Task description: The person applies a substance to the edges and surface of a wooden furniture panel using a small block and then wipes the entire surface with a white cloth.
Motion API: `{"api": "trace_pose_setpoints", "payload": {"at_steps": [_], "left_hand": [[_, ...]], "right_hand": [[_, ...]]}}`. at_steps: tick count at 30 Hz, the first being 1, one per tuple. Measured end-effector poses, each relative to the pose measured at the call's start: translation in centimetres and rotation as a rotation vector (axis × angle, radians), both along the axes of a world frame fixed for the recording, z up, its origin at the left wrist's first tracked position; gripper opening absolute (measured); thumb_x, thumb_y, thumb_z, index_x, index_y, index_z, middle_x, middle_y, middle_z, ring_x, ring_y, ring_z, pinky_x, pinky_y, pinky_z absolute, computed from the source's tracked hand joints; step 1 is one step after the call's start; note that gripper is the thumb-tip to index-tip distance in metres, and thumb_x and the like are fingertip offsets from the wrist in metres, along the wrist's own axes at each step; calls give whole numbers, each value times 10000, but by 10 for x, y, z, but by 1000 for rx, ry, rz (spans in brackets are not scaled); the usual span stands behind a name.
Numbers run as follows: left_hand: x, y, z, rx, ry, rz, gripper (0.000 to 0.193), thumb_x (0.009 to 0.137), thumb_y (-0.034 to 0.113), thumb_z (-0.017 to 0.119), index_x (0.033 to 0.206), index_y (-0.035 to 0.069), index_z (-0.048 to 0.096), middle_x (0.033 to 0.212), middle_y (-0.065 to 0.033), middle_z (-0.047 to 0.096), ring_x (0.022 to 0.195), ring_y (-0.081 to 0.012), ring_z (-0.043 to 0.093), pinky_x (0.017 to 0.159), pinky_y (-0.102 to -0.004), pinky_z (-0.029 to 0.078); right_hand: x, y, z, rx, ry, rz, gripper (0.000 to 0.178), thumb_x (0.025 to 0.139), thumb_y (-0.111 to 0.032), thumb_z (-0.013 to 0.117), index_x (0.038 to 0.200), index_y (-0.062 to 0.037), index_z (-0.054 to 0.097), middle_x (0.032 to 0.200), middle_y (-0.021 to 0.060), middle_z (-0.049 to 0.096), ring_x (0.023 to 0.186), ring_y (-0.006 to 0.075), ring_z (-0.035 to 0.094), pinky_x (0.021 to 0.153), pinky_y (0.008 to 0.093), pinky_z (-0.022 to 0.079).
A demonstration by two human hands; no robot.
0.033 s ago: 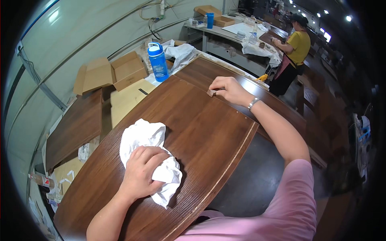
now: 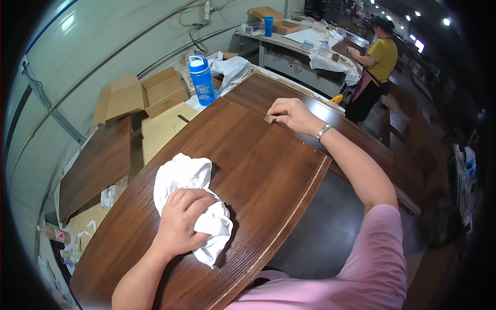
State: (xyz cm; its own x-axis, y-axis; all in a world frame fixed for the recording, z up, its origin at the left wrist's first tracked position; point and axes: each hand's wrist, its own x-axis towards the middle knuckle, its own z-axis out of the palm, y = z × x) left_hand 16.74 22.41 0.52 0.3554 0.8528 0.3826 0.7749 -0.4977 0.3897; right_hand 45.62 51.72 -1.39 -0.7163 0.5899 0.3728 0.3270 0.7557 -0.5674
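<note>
A dark brown wood-grain panel [image 2: 258, 155] lies in front of me, with a pale raw strip along its near right edge. My left hand [image 2: 182, 219] is closed over a crumpled white cloth [image 2: 185, 173] and presses it on the panel. At the panel's far edge, my right hand [image 2: 297, 114] pinches a small folded brownish-grey piece [image 2: 269, 119]; its kind is too small to make out. That piece touches the edge, where a second dark brown panel [image 2: 253, 89] lies just beyond. A few small holes or dots show along the edge near my right hand.
A blue bottle [image 2: 202, 82] stands past the panel's far left edge, near an open cardboard box [image 2: 165, 90]. Another brown panel [image 2: 98, 165] leans at the left. Farther back, a person in a yellow shirt [image 2: 383, 58] works at a cluttered table [image 2: 289, 46].
</note>
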Motion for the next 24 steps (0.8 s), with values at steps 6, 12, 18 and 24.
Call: {"api": "trace_pose_setpoints", "payload": {"at_steps": [6, 12, 18, 24], "left_hand": [[-4, -3, -1, 29, -25, -10, 500, 585, 166, 702, 1070, 51, 663, 1091, -86, 647, 999, -316, 597, 902, -429, 466], [-5, -5, -3, 29, 2, 35, 525, 617, 114, 702, 1137, 56, 652, 1151, -111, 638, 1090, -331, 594, 963, -438, 459], [0, -8, -9, 121, 4, 35, 597, 628, 62, 658, 1225, 42, 651, 1161, -150, 641, 1065, -347, 612, 945, -424, 486], [9, -3, -3, 112, 54, 66, 462, 681, 133, 729, 1135, 65, 684, 1171, -113, 645, 1131, -331, 588, 985, -436, 460]], "right_hand": [[40, -24, 5, -80, -104, 4, 227, 808, 5, 689, 1033, 22, 713, 996, 114, 682, 939, 258, 655, 862, 335, 513], [132, -91, 27, -15, 14, -394, 181, 838, -15, 674, 1014, 17, 699, 986, 75, 668, 931, 182, 641, 866, 305, 506], [205, -185, 29, -115, 114, -653, 168, 893, -63, 692, 1027, 35, 708, 949, 27, 663, 846, 78, 596, 774, 235, 477], [208, -179, 15, -184, 256, -595, 227, 890, -73, 694, 1090, 32, 718, 991, 25, 670, 887, 72, 600, 803, 219, 472]]}}
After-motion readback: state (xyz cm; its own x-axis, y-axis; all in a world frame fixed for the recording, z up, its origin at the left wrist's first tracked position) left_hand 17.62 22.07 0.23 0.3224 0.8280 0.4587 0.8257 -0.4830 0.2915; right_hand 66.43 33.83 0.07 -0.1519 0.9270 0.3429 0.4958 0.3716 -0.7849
